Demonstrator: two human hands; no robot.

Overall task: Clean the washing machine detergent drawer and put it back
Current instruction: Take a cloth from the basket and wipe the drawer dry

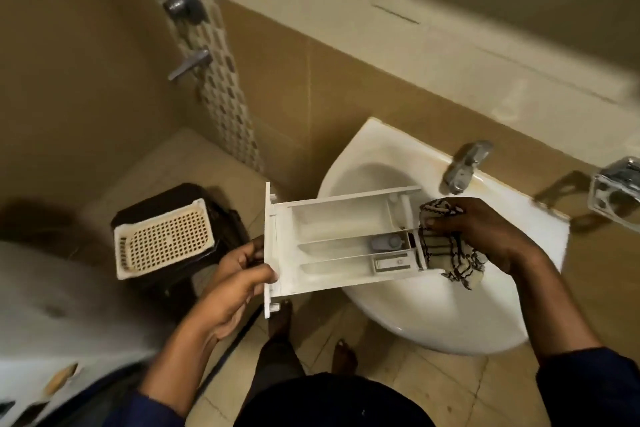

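Your left grip point(239, 274) is curled round the front of the detergent drawer point(332, 218), held above the sink point(363, 135) rim. Your right grip point(481, 232) pinches a checked cloth point(446, 253) against its rear end.

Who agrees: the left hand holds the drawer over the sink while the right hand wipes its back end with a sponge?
Not a sponge: the head view shows the right hand gripping a checked cloth at the back end of the drawer. The rest is right.
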